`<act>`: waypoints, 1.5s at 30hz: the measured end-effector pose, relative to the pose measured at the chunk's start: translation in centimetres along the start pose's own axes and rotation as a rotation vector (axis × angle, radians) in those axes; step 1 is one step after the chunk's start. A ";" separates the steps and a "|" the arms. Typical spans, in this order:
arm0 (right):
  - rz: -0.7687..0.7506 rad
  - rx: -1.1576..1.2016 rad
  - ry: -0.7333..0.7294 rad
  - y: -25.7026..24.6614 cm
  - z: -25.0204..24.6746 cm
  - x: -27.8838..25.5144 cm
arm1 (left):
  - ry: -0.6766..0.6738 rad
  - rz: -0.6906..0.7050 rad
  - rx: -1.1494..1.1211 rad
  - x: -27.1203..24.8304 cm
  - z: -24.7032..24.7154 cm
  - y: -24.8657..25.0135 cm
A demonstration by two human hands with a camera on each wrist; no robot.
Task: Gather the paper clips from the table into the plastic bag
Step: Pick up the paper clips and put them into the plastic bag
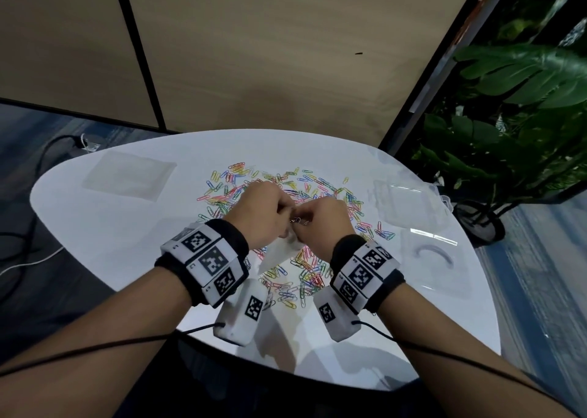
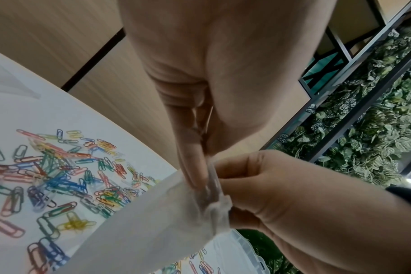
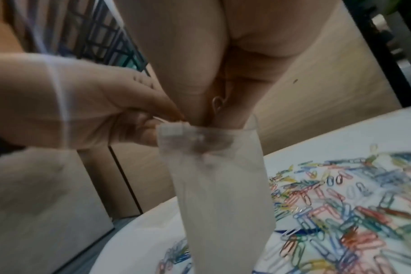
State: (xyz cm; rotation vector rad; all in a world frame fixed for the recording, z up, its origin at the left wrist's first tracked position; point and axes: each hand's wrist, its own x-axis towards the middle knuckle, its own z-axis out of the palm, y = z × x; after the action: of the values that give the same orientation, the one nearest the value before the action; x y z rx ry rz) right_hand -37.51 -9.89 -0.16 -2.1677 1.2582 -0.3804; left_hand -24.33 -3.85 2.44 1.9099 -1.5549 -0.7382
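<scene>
The left hand (image 1: 265,209) is pinching the top edge of the plastic bag (image 1: 279,252), its fingers curled around the bunched rim. The right hand (image 1: 320,224) is meeting it at the same spot, its fingertips pressed together at the bag's mouth and pinching a silvery paper clip (image 3: 217,103), which is showing between the fingers in the right wrist view. In the left wrist view the left fingers (image 2: 192,163) are reaching down onto the crumpled rim while the right hand (image 2: 293,194) is gripping it from the 3 o'clock side. The bag is hanging down from both grips, milky and see-through, above the middle of the tabletop (image 1: 111,227); whether its lower end is touching the surface cannot be told.

The paper clips (image 1: 286,182) are lying spread in a loose, many-coloured heap all around the hands, reaching from 12 o'clock beyond the knuckles to 6 o'clock between the wrists. The tabletop is white and rounded. At 10 o'clock from the hands a flat clear bag (image 1: 128,176) is lying well apart from the heap. At 2 o'clock a clear plastic box (image 1: 409,208) is sitting near the edge, and at 4 o'clock a clear lid (image 1: 435,259) is lying flat. Beyond the tabletop at 2 o'clock a leafy plant (image 1: 521,78) is standing.
</scene>
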 end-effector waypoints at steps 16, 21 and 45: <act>0.151 -0.184 -0.177 6.7 -4.4 -3.0 | 0.033 0.006 0.013 0.1 -0.4 -2.5; 0.519 -0.593 -0.530 13.8 -1.2 -6.9 | 0.029 -0.017 0.081 -0.6 -1.0 -2.8; 0.103 -0.531 -0.138 12.0 6.9 -2.5 | 0.021 -0.027 0.144 -0.6 -2.4 -4.5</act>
State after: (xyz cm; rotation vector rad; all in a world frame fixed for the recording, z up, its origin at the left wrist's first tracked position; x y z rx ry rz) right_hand -43.41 -9.78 -12.91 -2.4899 1.5080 0.1686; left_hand -19.70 -2.35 0.85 2.0396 -1.6104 -0.6304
